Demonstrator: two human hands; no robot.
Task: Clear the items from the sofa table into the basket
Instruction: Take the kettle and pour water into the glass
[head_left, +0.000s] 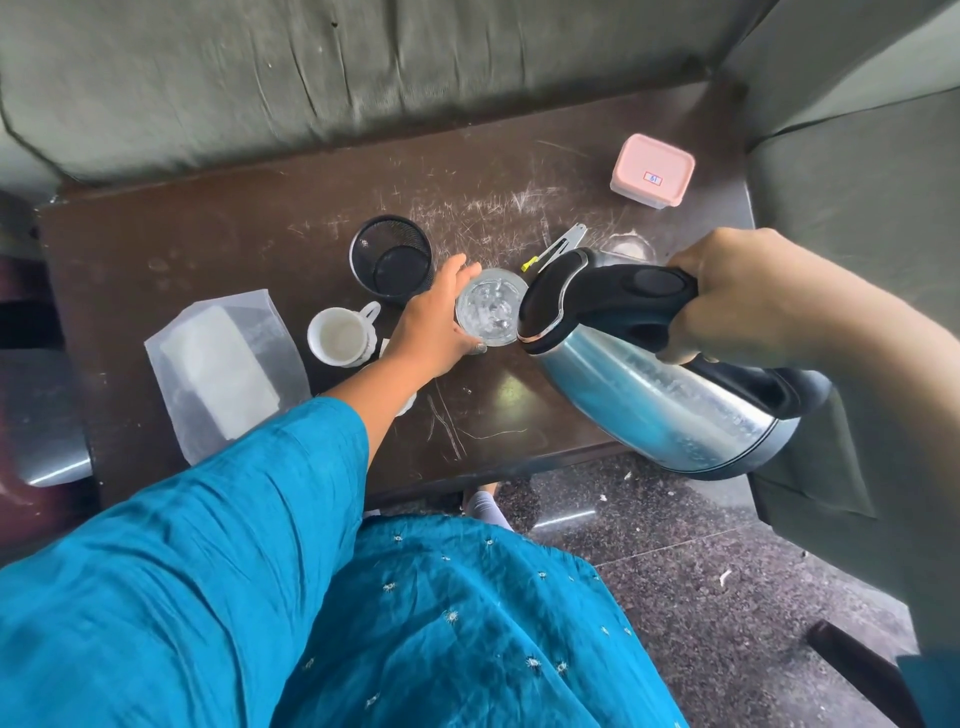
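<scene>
The right hand gripped the black handle of the steel kettle, fingers curled fully round it. The kettle was held clear of the sofa table, above its near right edge. It was tilted, with the lid end lowered toward the left and the base raised to the right. The kettle body hung below and left of the grip.

The left hand held a clear glass, fingers wrapped round its left wall and thumb on the near side. The glass stood upright to the right of the palm, its rim just beside the kettle's lid end. Whether its base rested on the table could not be told.

On the table, a black mesh cup stood just behind the left hand. A white mug stood to its left, and a plastic bag lay further left. A pink-lidded container sat at the far right, well apart.
</scene>
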